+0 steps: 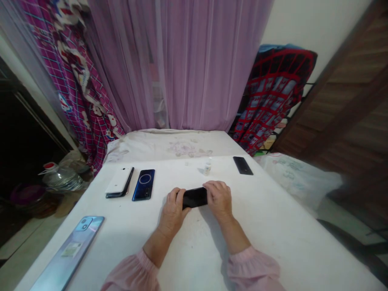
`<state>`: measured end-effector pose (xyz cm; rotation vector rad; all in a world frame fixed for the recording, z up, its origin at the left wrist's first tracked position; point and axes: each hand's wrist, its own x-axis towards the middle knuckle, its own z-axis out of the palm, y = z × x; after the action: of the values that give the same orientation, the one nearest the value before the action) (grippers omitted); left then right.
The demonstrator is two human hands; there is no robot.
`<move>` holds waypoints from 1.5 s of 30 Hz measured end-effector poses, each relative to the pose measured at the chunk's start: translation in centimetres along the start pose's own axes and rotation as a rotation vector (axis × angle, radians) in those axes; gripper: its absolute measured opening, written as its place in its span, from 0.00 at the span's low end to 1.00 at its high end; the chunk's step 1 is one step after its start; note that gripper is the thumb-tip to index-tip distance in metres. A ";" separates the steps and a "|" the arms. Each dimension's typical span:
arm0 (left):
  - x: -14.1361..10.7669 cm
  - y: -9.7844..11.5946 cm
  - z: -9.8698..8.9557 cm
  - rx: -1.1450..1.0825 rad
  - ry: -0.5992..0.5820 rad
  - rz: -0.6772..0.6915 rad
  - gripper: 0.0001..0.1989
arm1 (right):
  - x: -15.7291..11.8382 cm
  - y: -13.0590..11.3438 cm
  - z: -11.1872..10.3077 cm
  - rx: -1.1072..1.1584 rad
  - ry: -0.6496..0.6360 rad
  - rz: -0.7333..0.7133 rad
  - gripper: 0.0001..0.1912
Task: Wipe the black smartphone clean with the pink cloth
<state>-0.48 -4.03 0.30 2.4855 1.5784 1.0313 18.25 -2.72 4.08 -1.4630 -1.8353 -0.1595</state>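
Observation:
A black phone (195,198) is held sideways above the white table (194,250), its dark face up. My left hand (172,210) grips its left end, thumb along the near edge. The right end is between the fingers of my right hand (220,200). Just beyond the phone stands a small clear bottle (207,168). To the left lie a blue phone (144,184) with a ring on its back and a white phone (119,180) on top of a dark one.
A large light-blue phone (71,252) lies at the near left, and a dark phone (243,165) at the far right. Purple curtains (197,64) hang behind the table. A plastic bag (298,178) is beyond the right edge, a water bottle (62,176) beyond the left.

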 end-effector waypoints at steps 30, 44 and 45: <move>0.6 -1.3 -0.9 0.107 -0.192 -0.063 0.32 | -2.2 4.6 3.0 0.349 0.063 0.435 0.17; 0.3 -1.7 -0.1 -0.014 -0.151 -0.059 0.29 | 1.3 2.9 5.6 -0.047 -0.158 0.325 0.10; 0.3 -1.7 -0.1 -0.016 -0.153 -0.060 0.29 | 0.8 2.9 5.1 -0.059 -0.173 0.325 0.10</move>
<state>-1.82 -3.01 -0.09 2.4251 1.5818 0.8210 18.31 1.56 -0.05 -1.8432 -1.7075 0.0763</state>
